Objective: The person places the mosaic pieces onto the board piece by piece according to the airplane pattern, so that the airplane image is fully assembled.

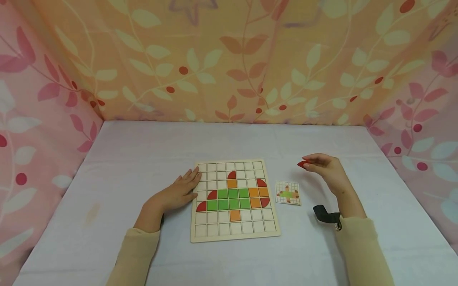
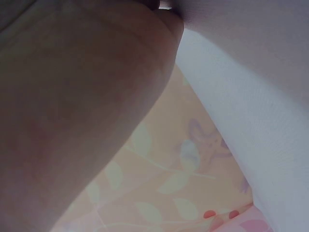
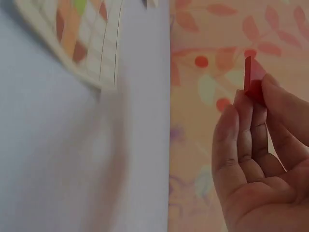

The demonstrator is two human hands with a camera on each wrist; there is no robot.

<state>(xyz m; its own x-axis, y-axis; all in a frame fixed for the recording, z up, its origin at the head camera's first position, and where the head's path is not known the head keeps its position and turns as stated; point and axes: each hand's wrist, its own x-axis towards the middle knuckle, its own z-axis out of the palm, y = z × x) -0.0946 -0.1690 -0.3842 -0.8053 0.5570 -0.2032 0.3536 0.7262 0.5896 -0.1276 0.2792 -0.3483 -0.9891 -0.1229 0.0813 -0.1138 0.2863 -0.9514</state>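
Observation:
A square wooden grid board (image 1: 218,229) lies on the table, with green and orange square tiles and red quarter-round tiles set in its cells. My left hand (image 1: 179,192) rests at the board's left edge, fingers extended and touching it. In the left wrist view the hand (image 2: 91,96) is a dark close-up and its fingertips are hidden. Raised to the right of the board, my right hand (image 1: 327,169) pinches a red tile (image 1: 303,163) between thumb and fingers. The right wrist view shows this tile (image 3: 255,84) held at the fingertips; its full outline is partly covered.
A small pattern card (image 1: 288,194) with a similar coloured figure lies just right of the board. A black wrist camera (image 1: 325,215) juts from the right wrist. White cloth (image 1: 161,143) covers the table, and floral curtains (image 1: 222,59) stand behind and at both sides.

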